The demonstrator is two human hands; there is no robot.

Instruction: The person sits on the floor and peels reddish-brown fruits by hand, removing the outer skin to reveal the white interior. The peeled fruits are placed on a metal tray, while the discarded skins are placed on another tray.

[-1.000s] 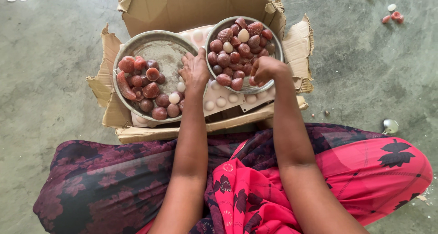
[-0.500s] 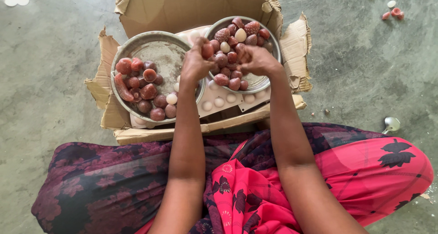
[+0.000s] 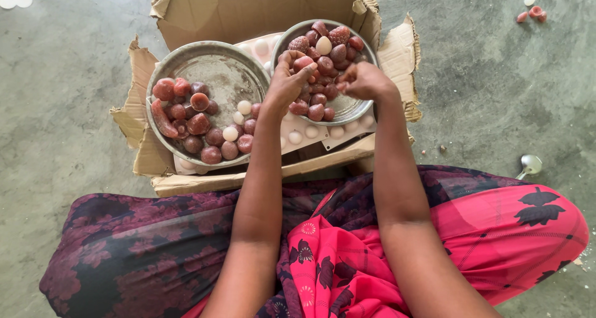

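- since the earlier frames the left hand (image 3: 284,85) has come off the left dish and up over the right bowl's near-left rim, and the right hand (image 3: 365,82) has drawn in to meet it; both now sit close together, just apart.
- a small reddish-brown rounded piece (image 3: 303,62) is pinched at the left hand's fingertips, above the left edge of the round grey metal bowl (image 3: 347,109).
- the right hand's fingers are curled tight together over the bowl's near side; whether they hold anything cannot be told.
- that bowl is heaped with the same dark red pieces (image 3: 329,51) and one pale cream one (image 3: 323,45), mostly toward its far rim.
- to its left, nearly touching, lies a wider shallow grey metal dish (image 3: 220,70); red pieces and a few cream balls (image 3: 230,134) crowd its near and left rim, its far half bare.
- both rest on a pale moulded tray with round white bumps (image 3: 316,135), set in a torn, flattened brown cardboard box (image 3: 248,11).
- the box lies on a grey concrete floor (image 3: 56,76); a metal spoon (image 3: 529,165) lies at the right, well apart.
- crossed legs in pink and dark floral cloth (image 3: 434,231) touch the box's near edge.
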